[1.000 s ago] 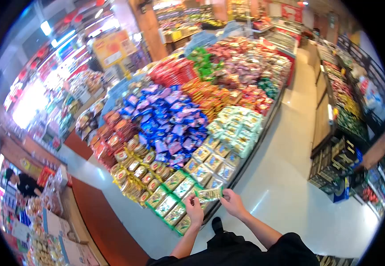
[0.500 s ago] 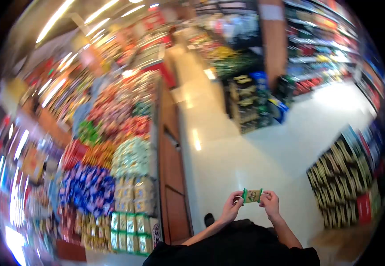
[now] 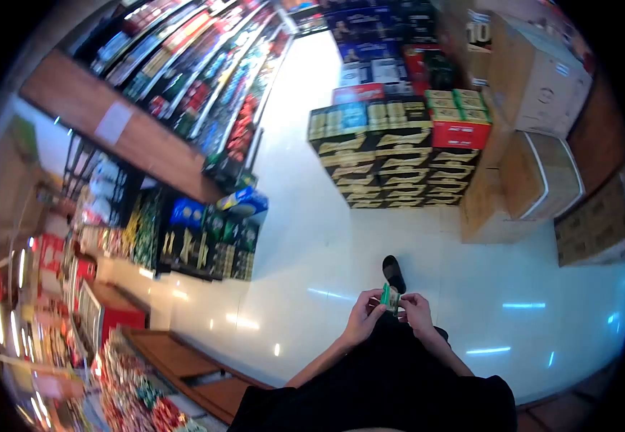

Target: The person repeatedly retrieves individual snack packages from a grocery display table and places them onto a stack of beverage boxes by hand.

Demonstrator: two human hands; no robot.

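In the head view, the left hand (image 3: 363, 318) and right hand (image 3: 418, 314) pinch a small green-edged packet (image 3: 389, 298) between their fingers, above the glossy, light-reflecting tiled floor (image 3: 298, 230). Near left stands a display of wrapped pieces (image 3: 129, 385); far left, stocked shelves (image 3: 208, 79). Black-and-gold cartons (image 3: 395, 173) are stacked ahead, with brown cardboard boxes (image 3: 496, 212) to their right.

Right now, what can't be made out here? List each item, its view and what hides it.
Head view: print on the green-ended packet; too small, partly covered by left hand and right hand.
Head view: labels on the shelf goods; blurred, small.
Head view: rest of the wrapped packs; cut off by the edge.
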